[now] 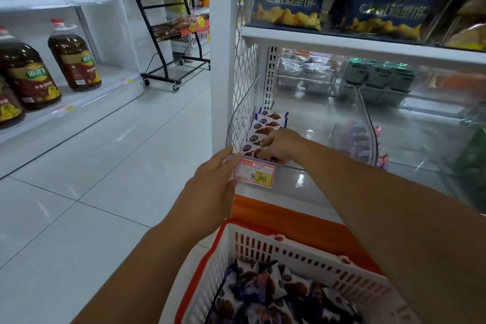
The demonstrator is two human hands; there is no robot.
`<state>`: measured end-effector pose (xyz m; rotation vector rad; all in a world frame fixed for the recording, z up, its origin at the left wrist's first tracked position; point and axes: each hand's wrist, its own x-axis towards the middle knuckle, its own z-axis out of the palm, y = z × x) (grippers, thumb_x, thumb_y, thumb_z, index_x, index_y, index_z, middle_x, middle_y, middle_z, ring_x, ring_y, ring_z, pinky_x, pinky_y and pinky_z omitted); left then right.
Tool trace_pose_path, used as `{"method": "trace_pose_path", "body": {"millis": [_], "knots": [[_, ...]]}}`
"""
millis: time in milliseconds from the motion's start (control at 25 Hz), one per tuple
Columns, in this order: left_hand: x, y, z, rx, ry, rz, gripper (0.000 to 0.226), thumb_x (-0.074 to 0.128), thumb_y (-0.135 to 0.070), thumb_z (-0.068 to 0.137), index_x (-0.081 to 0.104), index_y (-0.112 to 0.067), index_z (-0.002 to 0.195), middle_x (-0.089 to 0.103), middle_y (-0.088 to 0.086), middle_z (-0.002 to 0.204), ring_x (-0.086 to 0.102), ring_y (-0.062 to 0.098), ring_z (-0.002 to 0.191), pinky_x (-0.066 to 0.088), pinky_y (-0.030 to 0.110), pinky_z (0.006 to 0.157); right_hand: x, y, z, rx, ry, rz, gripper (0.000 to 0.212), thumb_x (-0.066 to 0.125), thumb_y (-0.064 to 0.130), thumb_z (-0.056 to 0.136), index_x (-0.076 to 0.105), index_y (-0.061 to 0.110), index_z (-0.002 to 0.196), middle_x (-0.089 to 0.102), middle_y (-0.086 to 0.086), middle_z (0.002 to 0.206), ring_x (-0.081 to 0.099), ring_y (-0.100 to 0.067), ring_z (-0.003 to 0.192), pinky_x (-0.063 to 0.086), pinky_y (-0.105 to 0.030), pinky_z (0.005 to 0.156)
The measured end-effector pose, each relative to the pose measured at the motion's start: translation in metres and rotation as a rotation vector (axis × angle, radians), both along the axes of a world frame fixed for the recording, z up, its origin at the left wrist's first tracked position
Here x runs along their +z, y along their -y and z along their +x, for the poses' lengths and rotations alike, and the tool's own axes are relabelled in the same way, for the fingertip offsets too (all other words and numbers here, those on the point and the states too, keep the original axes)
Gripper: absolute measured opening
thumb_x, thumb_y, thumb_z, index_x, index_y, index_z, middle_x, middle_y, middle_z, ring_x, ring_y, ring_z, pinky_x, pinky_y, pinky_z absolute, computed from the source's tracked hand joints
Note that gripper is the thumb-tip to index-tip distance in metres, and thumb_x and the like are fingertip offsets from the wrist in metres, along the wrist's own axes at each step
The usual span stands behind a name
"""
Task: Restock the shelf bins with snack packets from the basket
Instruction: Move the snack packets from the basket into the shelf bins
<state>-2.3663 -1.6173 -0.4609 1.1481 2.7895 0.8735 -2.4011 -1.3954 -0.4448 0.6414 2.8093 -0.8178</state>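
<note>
Placing step: the right hand [282, 146] pinches a snack packet [253, 152] at the row's near end in the clear bin [236, 123] — the left hand [210, 187], fingers straight, touches its front lip. Next: release it, then reach back to the basket [252, 242].

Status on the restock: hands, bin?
Left hand open, on bin front. Right hand gripping packets in bin. Basket holds more. Nothing blocking.

Oil bottles [75, 60] stand left — a wheeled rack [161, 79] beyond.
</note>
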Motion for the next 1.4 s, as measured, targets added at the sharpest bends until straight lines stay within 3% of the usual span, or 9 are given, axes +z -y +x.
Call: {"method": "trace_pose_path", "body": {"millis": [320, 480, 560, 680, 800, 960, 1160, 1280, 1400], "knots": [[-0.039, -0.006, 0.041, -0.045, -0.048, 0.073, 0.038, 0.052, -0.018, 0.098, 0.053, -0.024, 0.135, 0.050, -0.002, 0.140, 0.049, 0.016, 0.125, 0.044, 0.034, 0.105, 0.011, 0.047, 0.156, -0.203, -1.032, -0.201, 0.015, 0.055, 0.013, 0.095, 0.055, 0.028, 0.099, 0.054, 0.013, 0.075, 0.053, -0.001, 0.067, 0.048, -0.019, 0.058], [-0.105, -0.021, 0.087, -0.262, 0.066, -0.240, 0.038, 0.050, -0.022, 0.098, 0.051, -0.025, 0.136, 0.049, -0.004, 0.138, 0.049, 0.018, 0.124, 0.044, 0.035, 0.104, -0.111, 0.047, 0.231, -0.261, -0.388, -0.129, 0.012, 0.045, 0.023, 0.101, 0.056, 0.027, 0.104, 0.054, 0.011, 0.084, 0.057, -0.001, 0.071, 0.045, -0.014, 0.058], [-0.139, -0.026, 0.108, -0.384, 0.132, -0.471, 0.044, 0.047, -0.028, 0.099, 0.042, -0.025, 0.143, 0.039, -0.001, 0.147, 0.038, 0.022, 0.135, 0.040, 0.040, 0.108, -0.180, 0.025, 0.260, -0.250, -0.029, -0.062, 0.026, 0.041, 0.024, 0.102, 0.056, 0.015, 0.120, 0.060, 0.004, 0.101, 0.063, -0.018, 0.095, 0.053, -0.029, 0.080], [-0.174, -0.021, 0.125, -0.416, 0.205, -0.706, 0.060, 0.044, -0.040, 0.101, 0.020, -0.025, 0.154, 0.007, 0.005, 0.163, 0.007, 0.028, 0.149, 0.024, 0.047, 0.117, -0.242, 0.008, 0.298, -0.191, 0.190, -0.055, 0.050, 0.042, 0.021, 0.100, 0.033, 0.017, 0.149, 0.035, -0.013, 0.151, 0.035, -0.033, 0.137, 0.034, -0.047, 0.112], [-0.192, -0.014, 0.136, -0.380, 0.263, -0.842, 0.068, 0.041, -0.051, 0.099, 0.009, -0.027, 0.155, -0.001, 0.003, 0.163, 0.001, 0.027, 0.150, 0.013, 0.053, 0.119, -0.262, 0.010, 0.319, -0.177, 0.381, -0.008, 0.068, 0.042, 0.028, 0.101, 0.001, 0.025, 0.155, -0.002, -0.009, 0.162, 0.006, -0.034, 0.148, 0.017, -0.050, 0.119], [-0.197, -0.015, 0.149, -0.319, 0.270, -0.918, 0.067, 0.039, -0.047, 0.101, 0.006, -0.027, 0.155, -0.002, 0.003, 0.163, -0.002, 0.027, 0.150, 0.006, 0.061, 0.117, -0.264, 0.031, 0.331, -0.064, 0.443, 0.141, 0.071, 0.048, 0.033, 0.098, 0.005, 0.026, 0.155, 0.017, -0.016, 0.158, 0.020, -0.037, 0.143, 0.018, -0.046, 0.117], [-0.177, -0.031, 0.159, -0.360, 0.277, -0.584, 0.057, 0.046, -0.037, 0.101, 0.025, -0.022, 0.152, 0.027, 0.003, 0.156, 0.022, 0.026, 0.145, 0.024, 0.035, 0.117, -0.231, 0.044, 0.299, -0.233, 0.065, -0.124, 0.063, 0.064, 0.014, 0.088, 0.037, 0.027, 0.143, 0.039, -0.011, 0.142, 0.048, -0.029, 0.119, 0.049, -0.032, 0.092], [-0.144, -0.045, 0.155, -0.138, 0.795, -0.086, 0.046, 0.050, -0.032, 0.100, 0.033, -0.031, 0.143, 0.048, -0.014, 0.133, 0.050, 0.010, 0.122, 0.047, 0.012, 0.083, -0.181, 0.041, 0.284, -0.325, -0.162, -0.663, 0.099, 0.073, -0.003, 0.079, 0.016, 0.036, 0.149, 0.045, 0.008, 0.135, 0.057, -0.014, 0.108, 0.053, -0.017, 0.069], [-0.123, -0.045, 0.137, 0.056, 1.213, 0.274, 0.034, 0.059, -0.019, 0.097, 0.057, -0.021, 0.130, 0.067, -0.001, 0.120, 0.067, 0.017, 0.104, 0.058, 0.030, 0.083, -0.145, 0.037, 0.282, -0.342, -0.206, -0.861, 0.110, 0.074, -0.006, 0.076, 0.008, 0.041, 0.150, 0.051, 0.007, 0.133, 0.057, 0.002, 0.092, 0.050, -0.014, 0.061]]}}
